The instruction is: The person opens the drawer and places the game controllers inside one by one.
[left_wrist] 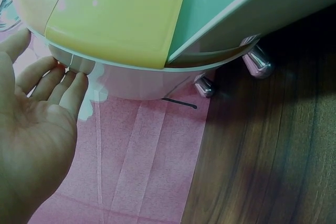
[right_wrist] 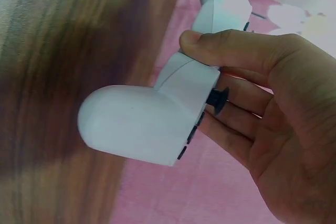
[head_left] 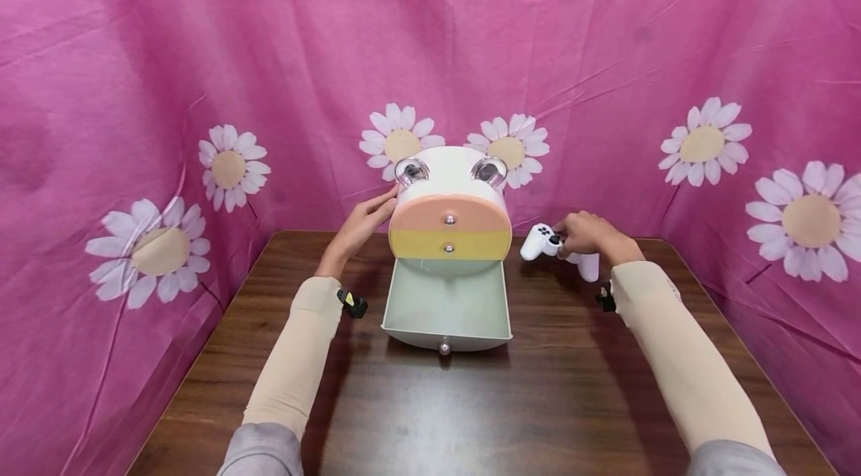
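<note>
A small drawer cabinet (head_left: 449, 171) with a white rounded top and two shiny eye-like rings stands at the middle back of the table. Its peach and yellow drawers (head_left: 420, 240) are closed, while the pale green bottom drawer (head_left: 444, 304) is pulled out, with nothing visible inside. My left hand (head_left: 363, 226) touches the cabinet's left side with fairly straight fingers, as the left wrist view shows the hand (left_wrist: 42, 119) against the wall. To the right of the cabinet, my right hand (head_left: 590, 234) pinches a white game controller (right_wrist: 136, 121) by its middle, thumb on one face and fingers on the other.
The dark wooden table (head_left: 430, 416) spreads in front of the cabinet. A pink cloth (head_left: 323, 72) with daisies (head_left: 702, 142) hangs close behind the table and along its sides. Metal feet (left_wrist: 205, 85) show under the cabinet.
</note>
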A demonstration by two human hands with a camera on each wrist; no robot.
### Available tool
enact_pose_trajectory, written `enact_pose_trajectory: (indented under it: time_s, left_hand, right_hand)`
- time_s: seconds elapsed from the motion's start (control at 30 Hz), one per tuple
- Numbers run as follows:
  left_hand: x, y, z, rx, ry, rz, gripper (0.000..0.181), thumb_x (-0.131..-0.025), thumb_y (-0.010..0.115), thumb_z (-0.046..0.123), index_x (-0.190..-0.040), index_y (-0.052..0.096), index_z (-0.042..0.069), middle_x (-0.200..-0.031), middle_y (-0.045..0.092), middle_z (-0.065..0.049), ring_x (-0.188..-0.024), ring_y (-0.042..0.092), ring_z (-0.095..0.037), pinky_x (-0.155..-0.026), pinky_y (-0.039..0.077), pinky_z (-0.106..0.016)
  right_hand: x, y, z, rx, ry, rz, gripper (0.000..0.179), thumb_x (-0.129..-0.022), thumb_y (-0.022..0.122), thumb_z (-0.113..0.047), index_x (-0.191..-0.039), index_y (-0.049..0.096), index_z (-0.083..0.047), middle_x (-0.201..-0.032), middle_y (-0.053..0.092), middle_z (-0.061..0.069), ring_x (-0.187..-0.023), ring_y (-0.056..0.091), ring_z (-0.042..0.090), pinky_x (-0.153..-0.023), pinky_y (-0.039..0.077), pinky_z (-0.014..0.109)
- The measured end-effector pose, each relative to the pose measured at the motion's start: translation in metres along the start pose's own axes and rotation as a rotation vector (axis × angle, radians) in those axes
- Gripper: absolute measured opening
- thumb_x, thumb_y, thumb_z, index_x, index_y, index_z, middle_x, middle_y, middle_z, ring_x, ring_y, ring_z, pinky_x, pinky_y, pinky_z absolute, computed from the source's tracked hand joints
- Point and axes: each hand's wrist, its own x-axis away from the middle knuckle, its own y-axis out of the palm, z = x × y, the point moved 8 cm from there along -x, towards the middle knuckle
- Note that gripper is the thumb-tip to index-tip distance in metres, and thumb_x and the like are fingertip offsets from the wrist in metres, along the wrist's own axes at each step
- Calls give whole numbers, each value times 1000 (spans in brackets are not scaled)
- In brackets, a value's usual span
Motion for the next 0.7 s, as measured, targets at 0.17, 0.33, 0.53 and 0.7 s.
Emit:
enact_pose_trajectory:
  time_s: [0.17,0.33,0.53,0.7]
  left_hand:
    - [0,0,1,0,20,3,55,-110,60,42,-160,50,22,-168,46,4,-160,34,-15,-133,32,-43]
    - [-1,-1,0,-9,26,8,56,-109,60,44,-160,50,23,-167,46,5,-159,36,-14,-132,34,-42]
    - [-1,0,0,-4,22,5,55,-110,59,41,-160,49,22,-168,45,4,-159,35,-15,-132,32,-42]
    - [-1,0,-1,3,20,5,55,-111,59,41,-161,49,20,-169,44,4,-159,35,-16,-132,32,-42]
  right_hand:
    - [7,-14,-5,24,-12,20,54,-71,90,-23,-121,81,-8,-94,77,8,-82,63,26,-73,56,51]
    - [13,-28,-12,55,-47,31,47,-69,90,-26,-114,83,-15,-85,73,2,-77,61,24,-66,54,47]
    - [18,-41,-20,80,-81,43,42,-69,90,-24,-110,84,-17,-81,71,-1,-73,60,21,-64,53,43]
    - [24,-52,-32,95,-111,45,33,-70,90,-25,-101,83,-18,-77,66,-2,-71,57,20,-60,48,39]
